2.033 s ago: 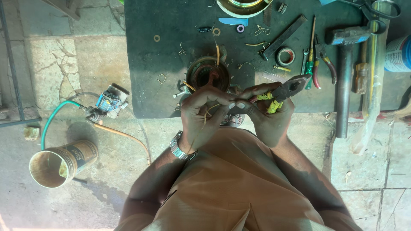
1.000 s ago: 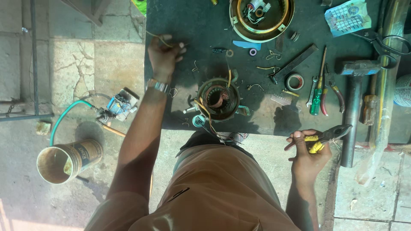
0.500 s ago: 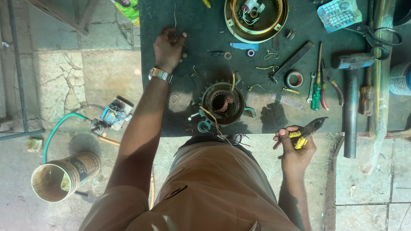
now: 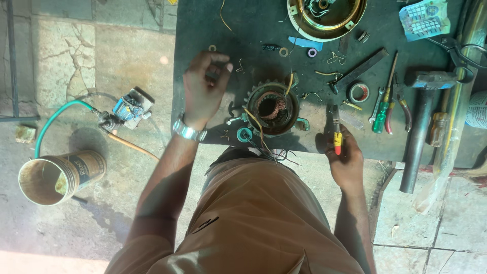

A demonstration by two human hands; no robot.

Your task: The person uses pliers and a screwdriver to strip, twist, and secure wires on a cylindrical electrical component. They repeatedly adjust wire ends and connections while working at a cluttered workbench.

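My left hand (image 4: 203,83), with a wristwatch, hovers over the dark mat (image 4: 203,30) just left of a round motor stator (image 4: 271,109) that has copper windings and loose wires. Its fingers are curled, and whether they pinch something small is unclear. My right hand (image 4: 346,160) rests at the mat's near edge to the right of the stator. It grips yellow-and-red-handled pliers (image 4: 336,133) whose jaws point away from me.
On the mat lie a round metal housing (image 4: 327,15), a tape roll (image 4: 358,92), a green screwdriver (image 4: 381,110), a hammer (image 4: 421,119) and several small washers and wire bits. A tin can (image 4: 61,175), a green hose (image 4: 53,117) and a small blue part (image 4: 131,107) sit on the stone floor at left.
My left hand has drawn back from the mat's far left toward the stator. My right hand has moved in with the pliers, which are now closed and pointing away from me.
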